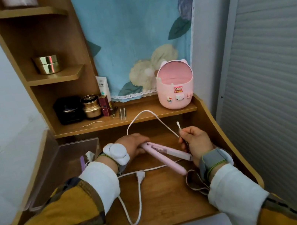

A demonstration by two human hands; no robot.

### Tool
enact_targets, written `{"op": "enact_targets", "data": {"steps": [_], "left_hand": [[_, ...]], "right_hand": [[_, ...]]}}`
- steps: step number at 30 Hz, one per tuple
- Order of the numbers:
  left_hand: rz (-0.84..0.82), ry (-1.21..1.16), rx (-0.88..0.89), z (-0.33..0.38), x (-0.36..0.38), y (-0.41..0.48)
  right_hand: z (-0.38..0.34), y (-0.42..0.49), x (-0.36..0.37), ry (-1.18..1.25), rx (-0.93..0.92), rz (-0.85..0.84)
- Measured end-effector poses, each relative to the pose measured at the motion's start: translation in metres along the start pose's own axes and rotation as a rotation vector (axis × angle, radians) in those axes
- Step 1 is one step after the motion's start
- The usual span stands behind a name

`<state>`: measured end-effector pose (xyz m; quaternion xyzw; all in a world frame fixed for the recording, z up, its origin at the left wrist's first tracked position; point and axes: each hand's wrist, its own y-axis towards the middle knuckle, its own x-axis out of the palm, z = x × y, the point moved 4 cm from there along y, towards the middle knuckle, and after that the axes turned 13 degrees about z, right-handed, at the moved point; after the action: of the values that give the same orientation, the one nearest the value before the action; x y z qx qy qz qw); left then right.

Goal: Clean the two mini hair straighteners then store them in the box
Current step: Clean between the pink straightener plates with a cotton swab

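Your left hand (133, 146) grips the hinge end of the pink straightener (163, 155), fingers curled round it; it sits low over the desk (164, 203), mid-surface, can't tell if it rests on the wood; its two slim, rounded, glossy plastic arms splay in a narrow V twd your right, the upper arm showing a flat pale plate face. Your right hand (197, 143) pinches a cotton swab (178, 127) btwn fingertips, thin stick upright, fluffy white tip on top, apart from the plates; the upper arm's tip reaches the edge of that hand, contact unclear. A smooth white cord (144, 113) arcs from the hinge end up onto the shelf ledge and back down; another stretch lies across the desk w/ a flat plug (140, 176), then loops twd the near edge. The desk is warm wood-grain laminate w/ a raised curved side rim.

The clear box (82, 144), hard-walled, see-through, rectangular, stands at the desk's left back corner; a slim lilac piece (82, 162) and a white plug show at it, too small to tell more.

On the ledge: a rounded pink plastic bin (175, 86) w/ stickers and small ears; a shiny gold jar (91, 106); a black box (68, 109); a white tube (103, 86); spare swabs (122, 113). Behind hangs blue floral cloth (132, 37) w/ a lace hem.
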<state>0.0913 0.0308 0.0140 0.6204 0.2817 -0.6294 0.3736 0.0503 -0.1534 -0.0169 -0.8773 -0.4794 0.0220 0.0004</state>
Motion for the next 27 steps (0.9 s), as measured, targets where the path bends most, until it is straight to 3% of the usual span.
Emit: {"op": "enact_targets", "data": {"steps": [4,8,13,17,22,27], "left_hand": [[0.126,-0.051,-0.034,-0.004,-0.009,-0.015],[0.333,-0.227,-0.190,0.000,-0.015,-0.032],[0.483,-0.642,-0.482,0.011,0.008,-0.042],[0.516,-0.740,-0.592,0.014,0.040,-0.049],[0.561,-0.860,-0.631,0.006,0.055,-0.050],[0.555,-0.798,-0.576,0.006,0.055,-0.051]], "right_hand": [[-0.001,0.001,-0.004,0.257,0.124,0.064],[0.002,0.003,-0.008,0.499,0.243,0.086],[0.005,-0.011,0.009,0.241,0.003,0.000],[0.006,-0.022,0.016,-0.053,-0.268,0.027],[0.005,-0.036,0.033,-0.367,-0.627,0.013],[0.004,-0.044,0.037,-0.456,-0.847,0.009]]}}
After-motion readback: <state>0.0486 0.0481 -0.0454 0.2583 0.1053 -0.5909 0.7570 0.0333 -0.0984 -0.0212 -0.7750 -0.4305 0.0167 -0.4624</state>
